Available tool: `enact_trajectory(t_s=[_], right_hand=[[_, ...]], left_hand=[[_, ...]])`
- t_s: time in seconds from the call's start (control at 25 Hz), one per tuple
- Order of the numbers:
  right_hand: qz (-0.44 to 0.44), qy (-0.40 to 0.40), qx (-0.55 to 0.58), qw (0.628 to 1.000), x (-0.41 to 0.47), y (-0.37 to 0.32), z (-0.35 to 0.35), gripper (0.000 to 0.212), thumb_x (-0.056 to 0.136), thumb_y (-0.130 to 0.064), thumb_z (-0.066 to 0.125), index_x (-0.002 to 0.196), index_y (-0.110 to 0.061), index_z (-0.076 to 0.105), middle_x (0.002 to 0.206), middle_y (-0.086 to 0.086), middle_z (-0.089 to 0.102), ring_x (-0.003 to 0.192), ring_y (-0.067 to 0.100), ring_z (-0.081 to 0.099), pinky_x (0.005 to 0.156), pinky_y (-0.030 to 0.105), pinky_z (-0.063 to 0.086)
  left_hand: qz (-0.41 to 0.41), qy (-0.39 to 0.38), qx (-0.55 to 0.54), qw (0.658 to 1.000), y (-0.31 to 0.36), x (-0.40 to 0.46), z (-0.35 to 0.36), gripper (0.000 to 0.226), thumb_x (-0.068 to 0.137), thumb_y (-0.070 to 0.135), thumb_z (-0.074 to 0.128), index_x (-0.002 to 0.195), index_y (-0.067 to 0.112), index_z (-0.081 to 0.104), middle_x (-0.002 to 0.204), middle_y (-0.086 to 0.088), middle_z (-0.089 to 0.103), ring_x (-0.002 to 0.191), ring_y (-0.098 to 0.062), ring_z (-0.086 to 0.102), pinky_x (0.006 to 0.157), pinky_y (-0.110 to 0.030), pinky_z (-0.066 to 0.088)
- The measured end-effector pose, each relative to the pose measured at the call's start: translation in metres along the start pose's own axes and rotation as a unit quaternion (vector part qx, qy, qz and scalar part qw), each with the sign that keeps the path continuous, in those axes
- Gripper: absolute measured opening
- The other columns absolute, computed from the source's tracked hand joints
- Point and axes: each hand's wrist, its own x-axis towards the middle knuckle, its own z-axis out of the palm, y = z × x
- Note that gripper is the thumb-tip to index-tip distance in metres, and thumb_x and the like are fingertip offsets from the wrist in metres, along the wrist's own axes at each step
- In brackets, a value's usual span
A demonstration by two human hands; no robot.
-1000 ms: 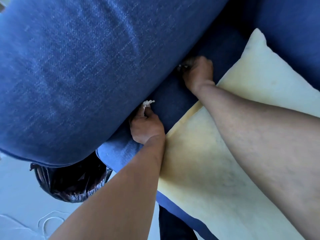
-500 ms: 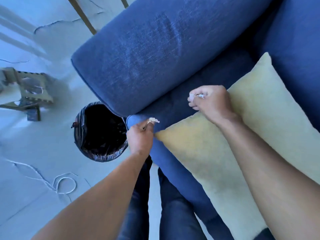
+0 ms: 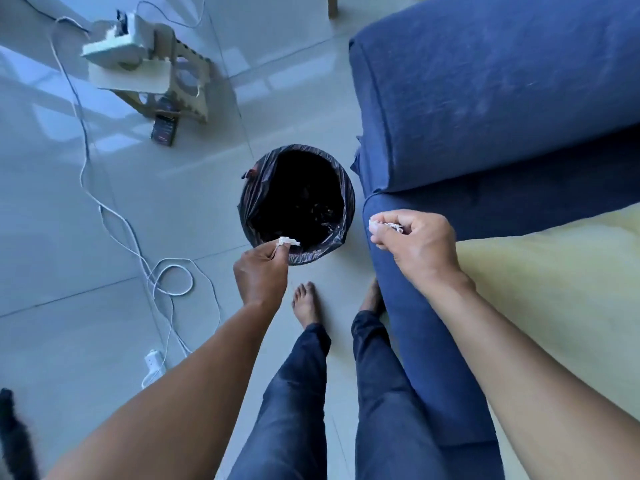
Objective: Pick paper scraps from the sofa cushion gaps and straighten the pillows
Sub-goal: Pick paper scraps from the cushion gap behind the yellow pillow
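Both hands pinch paper: left hand holds a scrap over the bin rim; right hand grips another scrap above the sofa. Better to reach well over the opening before letting go.

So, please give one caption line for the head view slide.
Left hand and right hand each pinch a paper scrap beside the lined bin.

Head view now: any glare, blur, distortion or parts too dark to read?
Head view: window glare streaks the floor; wide-angle bending curves the sofa and tile lines; bin interior is black, contents unreadable; a blurred dark shape sits at bottom left; both scraps, in the left hand and right hand, stay fairly sharp.
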Motion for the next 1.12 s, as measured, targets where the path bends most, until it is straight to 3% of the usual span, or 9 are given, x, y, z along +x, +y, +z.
enact_trajectory(t_s=[0.12,0.2,0.32,0.44,0.52,0.64,0.76,0.84,1.12], right_hand=[[-0.02,0.0,-0.041,0.999,0.019,0.003,0.059,0.012,0.085,-0.023,0.071,0.091,-0.022,0.081,0.077,0.002,0.077,0.079,0.026,0.074,0.081,0.044,0.06],[-0.043,0.005,-0.075,0.996,0.031,0.006,0.093,0.015,0.085,-0.024,0.069,0.096,-0.02,0.08,0.081,-0.001,0.077,0.08,0.021,0.074,0.081,0.042,0.059],[-0.07,0.023,-0.1,0.992,0.049,0.009,0.128,0.015,0.085,-0.025,0.067,0.095,-0.021,0.077,0.081,-0.003,0.077,0.079,0.019,0.072,0.079,0.039,0.059],[-0.079,0.037,-0.148,0.985,0.072,0.008,0.156,0.017,0.086,-0.025,0.064,0.098,-0.024,0.076,0.09,-0.006,0.077,0.087,0.016,0.072,0.083,0.028,0.057],[-0.072,-0.008,-0.198,0.978,0.083,0.006,0.167,0.033,0.088,-0.02,0.064,0.119,-0.025,0.071,0.115,-0.005,0.075,0.108,0.017,0.069,0.098,0.024,0.051],[-0.037,-0.066,-0.221,0.972,0.081,0.002,0.166,0.053,0.09,-0.016,0.063,0.141,-0.025,0.055,0.142,0.0,0.06,0.129,0.021,0.058,0.114,0.035,0.043],[-0.062,-0.039,-0.218,0.973,0.053,-0.01,0.149,0.052,0.09,-0.017,0.063,0.141,-0.024,0.056,0.142,-0.001,0.06,0.13,0.019,0.058,0.116,0.033,0.041],[-0.092,-0.006,-0.206,0.974,0.026,-0.022,0.132,0.049,0.09,-0.018,0.062,0.139,-0.023,0.058,0.139,-0.002,0.063,0.128,0.018,0.059,0.114,0.032,0.041],[-0.128,0.151,-0.16,0.967,-0.074,-0.057,0.048,0.048,0.095,-0.016,0.063,0.142,-0.015,0.056,0.142,0.005,0.059,0.133,0.021,0.052,0.113,0.027,0.035]], left_hand=[[-0.013,0.007,-0.006,1.0,-0.024,0.037,0.005,0.038,0.084,0.034,0.058,0.056,0.014,0.043,0.045,0.0,0.03,0.044,-0.013,0.028,0.044,-0.025,0.022],[-0.022,-0.012,-0.002,1.0,-0.038,0.066,0.018,0.03,0.085,0.034,0.058,0.061,0.015,0.057,0.045,0.001,0.043,0.045,-0.012,0.04,0.046,-0.027,0.033],[-0.043,-0.082,0.008,0.996,-0.047,0.099,0.035,0.026,0.084,0.031,0.063,0.067,0.013,0.056,0.068,-0.008,0.063,0.068,-0.031,0.057,0.057,-0.034,0.043],[-0.062,-0.096,-0.002,0.993,-0.059,0.107,0.034,0.038,0.084,0.026,0.067,0.061,0.025,0.036,0.078,-0.005,0.061,0.079,-0.029,0.06,0.07,-0.035,0.05],[-0.036,-0.075,0.002,0.997,-0.066,0.094,0.023,0.038,0.085,0.028,0.063,0.061,0.021,0.033,0.064,0.003,0.05,0.062,-0.021,0.048,0.058,-0.034,0.041],[-0.007,-0.042,-0.01,0.999,-0.071,0.066,0.002,0.035,0.089,0.03,0.057,0.064,0.014,0.038,0.053,0.003,0.038,0.05,-0.014,0.036,0.05,-0.033,0.029],[0.007,-0.045,-0.048,0.998,-0.064,0.043,-0.021,0.018,0.094,0.033,0.058,0.099,0.021,0.07,0.088,0.004,0.071,0.083,-0.015,0.064,0.079,-0.033,0.051],[0.024,-0.05,-0.067,0.996,-0.052,0.03,-0.038,0.037,0.096,0.035,0.059,0.129,0.02,0.065,0.12,0.0,0.07,0.111,-0.019,0.064,0.1,-0.037,0.049],[0.239,-0.065,-0.017,0.969,0.026,-0.007,-0.09,0.037,0.097,0.032,0.06,0.132,0.02,0.062,0.137,0.006,0.062,0.127,-0.01,0.055,0.107,-0.019,0.035]])
